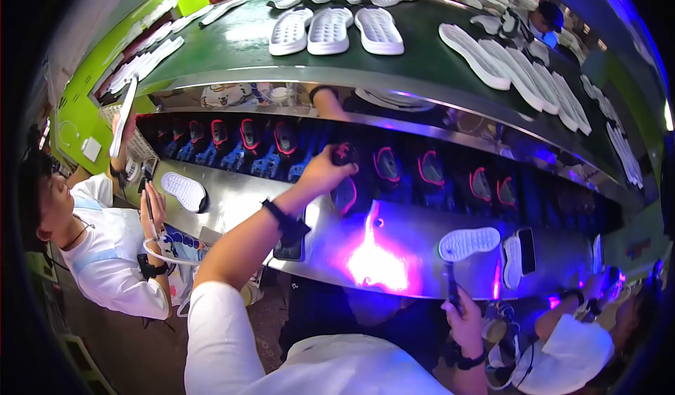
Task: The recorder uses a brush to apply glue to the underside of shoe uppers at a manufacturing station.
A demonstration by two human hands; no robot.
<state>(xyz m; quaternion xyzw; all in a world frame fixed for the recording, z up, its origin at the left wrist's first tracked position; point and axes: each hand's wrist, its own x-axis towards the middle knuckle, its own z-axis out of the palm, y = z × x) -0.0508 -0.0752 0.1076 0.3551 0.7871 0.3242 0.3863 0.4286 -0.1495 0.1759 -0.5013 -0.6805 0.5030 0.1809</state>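
My left hand (pixel 325 173) reaches to the row of shoes and grips a dark shoe upper (pixel 344 154) with a red mark on it. The fingers are closed around its top, and part of it is hidden by them. Nearer to me on the right, my right hand (pixel 464 318) is closed around a slim dark-handled tool (pixel 451 282), pointing up from the fist. Its far end meets the near edge of a white shoe sole (pixel 470 243) that lies on the metal bench; the tip is too small to make out.
Dark shoe uppers (pixel 430 167) with red-edged openings line a trough behind the metal bench (pixel 415 219). Above runs a green conveyor (pixel 232 47) with white soles (pixel 328 31). A co-worker (pixel 105 247) on the left holds a tool and a sole. Beside another sole, right, lies a phone (pixel 526 250).
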